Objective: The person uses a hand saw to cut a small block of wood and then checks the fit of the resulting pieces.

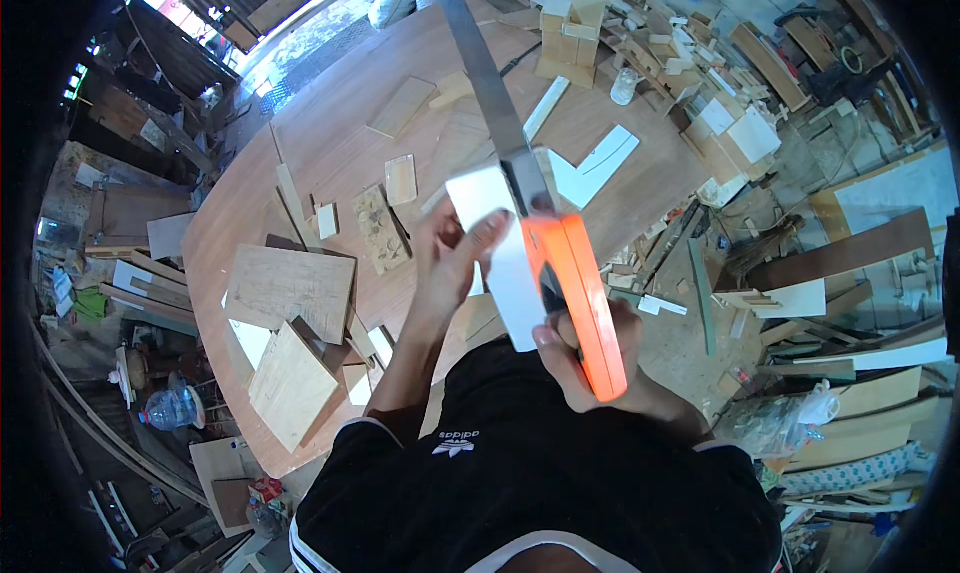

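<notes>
My right hand (595, 358) is closed around the orange handle of a handsaw (575, 308), whose long grey blade points away across the table. Against the blade's left side stands a narrow white board (505, 258), its near end close to my right thumb. My left hand (458, 248) grips that board near its far end, thumb on the white face and fingers around its left edge; the fingers are slightly blurred. Where the blade meets the board, I cannot tell how deep any cut is.
The rounded wooden table (330, 153) carries loose wood pieces, among them a square plank (290, 288) and an angled white board (597, 168). Offcuts (680, 58) pile up at the far right. A clear jar (625, 86) stands nearby. Boards (850, 253) lie about the floor at right.
</notes>
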`<control>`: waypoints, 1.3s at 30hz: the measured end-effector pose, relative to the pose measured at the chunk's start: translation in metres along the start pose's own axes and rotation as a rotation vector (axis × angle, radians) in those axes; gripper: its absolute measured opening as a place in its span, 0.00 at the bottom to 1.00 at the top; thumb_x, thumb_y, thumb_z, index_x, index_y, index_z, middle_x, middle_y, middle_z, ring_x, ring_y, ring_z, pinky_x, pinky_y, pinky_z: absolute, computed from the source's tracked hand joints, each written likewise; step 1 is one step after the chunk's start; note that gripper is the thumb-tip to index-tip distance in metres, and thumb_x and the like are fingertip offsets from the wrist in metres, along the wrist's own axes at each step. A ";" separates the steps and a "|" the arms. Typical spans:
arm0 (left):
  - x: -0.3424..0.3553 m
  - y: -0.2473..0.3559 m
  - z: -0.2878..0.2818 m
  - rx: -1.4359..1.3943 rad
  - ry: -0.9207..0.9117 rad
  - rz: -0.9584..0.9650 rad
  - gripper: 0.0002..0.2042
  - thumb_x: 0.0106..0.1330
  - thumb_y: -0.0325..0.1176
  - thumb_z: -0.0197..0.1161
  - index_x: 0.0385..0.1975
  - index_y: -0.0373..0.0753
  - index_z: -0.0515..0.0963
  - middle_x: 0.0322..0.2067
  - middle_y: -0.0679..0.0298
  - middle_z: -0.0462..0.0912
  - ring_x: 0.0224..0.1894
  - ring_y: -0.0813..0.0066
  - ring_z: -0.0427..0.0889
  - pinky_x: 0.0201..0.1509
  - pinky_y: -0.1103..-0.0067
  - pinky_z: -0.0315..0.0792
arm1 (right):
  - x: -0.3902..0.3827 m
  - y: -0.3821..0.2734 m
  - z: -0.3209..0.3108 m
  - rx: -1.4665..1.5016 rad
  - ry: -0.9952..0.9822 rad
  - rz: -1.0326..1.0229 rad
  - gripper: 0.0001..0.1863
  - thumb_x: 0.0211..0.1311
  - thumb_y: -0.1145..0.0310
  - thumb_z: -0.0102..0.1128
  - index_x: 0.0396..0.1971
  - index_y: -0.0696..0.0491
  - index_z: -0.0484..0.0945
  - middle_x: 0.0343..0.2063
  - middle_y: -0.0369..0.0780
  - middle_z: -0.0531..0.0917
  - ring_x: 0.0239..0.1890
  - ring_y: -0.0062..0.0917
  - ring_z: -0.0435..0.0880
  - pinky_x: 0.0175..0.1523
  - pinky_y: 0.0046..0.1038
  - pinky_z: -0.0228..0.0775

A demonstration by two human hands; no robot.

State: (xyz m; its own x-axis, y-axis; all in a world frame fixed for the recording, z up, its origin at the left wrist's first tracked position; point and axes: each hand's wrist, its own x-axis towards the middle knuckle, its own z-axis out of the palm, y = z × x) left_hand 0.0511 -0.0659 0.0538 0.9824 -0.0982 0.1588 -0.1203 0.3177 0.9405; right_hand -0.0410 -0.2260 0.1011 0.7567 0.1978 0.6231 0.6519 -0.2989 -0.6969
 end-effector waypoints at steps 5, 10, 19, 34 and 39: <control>0.030 0.006 -0.021 -0.191 0.075 -0.035 0.10 0.60 0.27 0.60 0.40 0.30 0.75 0.33 0.61 0.81 0.31 0.79 0.79 0.34 0.83 0.73 | -0.015 -0.006 0.014 0.281 -0.015 0.124 0.15 0.43 0.86 0.58 0.12 0.53 0.63 0.07 0.34 0.62 0.07 0.23 0.62 0.16 0.21 0.50; 0.003 0.003 0.004 -0.001 -0.006 0.060 0.12 0.59 0.27 0.62 0.41 0.30 0.75 0.34 0.62 0.81 0.34 0.79 0.79 0.39 0.84 0.72 | 0.006 -0.006 0.003 0.118 0.063 0.063 0.12 0.45 0.82 0.61 0.13 0.56 0.67 0.09 0.36 0.70 0.09 0.23 0.72 0.15 0.22 0.58; 0.001 0.011 0.007 0.013 0.031 0.080 0.09 0.59 0.26 0.61 0.39 0.32 0.76 0.35 0.62 0.81 0.35 0.80 0.78 0.38 0.85 0.70 | 0.000 -0.007 0.010 0.198 0.072 0.078 0.16 0.42 0.85 0.58 0.10 0.53 0.62 0.07 0.34 0.63 0.06 0.23 0.63 0.14 0.22 0.51; 0.018 0.011 -0.020 0.008 0.034 0.088 0.12 0.60 0.29 0.62 0.41 0.31 0.74 0.34 0.62 0.80 0.33 0.82 0.78 0.37 0.83 0.71 | -0.022 0.005 0.003 0.041 0.024 -0.181 0.09 0.40 0.84 0.60 0.13 0.56 0.69 0.09 0.36 0.71 0.09 0.22 0.72 0.16 0.19 0.61; 0.009 0.016 -0.015 0.008 0.009 0.129 0.15 0.60 0.29 0.63 0.44 0.31 0.71 0.35 0.62 0.80 0.35 0.81 0.78 0.38 0.84 0.72 | -0.021 0.003 0.006 0.245 0.134 -0.099 0.12 0.37 0.85 0.59 0.11 0.55 0.67 0.10 0.36 0.72 0.10 0.22 0.72 0.17 0.19 0.62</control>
State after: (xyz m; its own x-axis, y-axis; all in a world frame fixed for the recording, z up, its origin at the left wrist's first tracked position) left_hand 0.0599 -0.0472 0.0653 0.9601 -0.0483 0.2755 -0.2465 0.3197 0.9149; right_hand -0.0550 -0.2255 0.0837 0.6864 0.0850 0.7222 0.7268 -0.0468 -0.6853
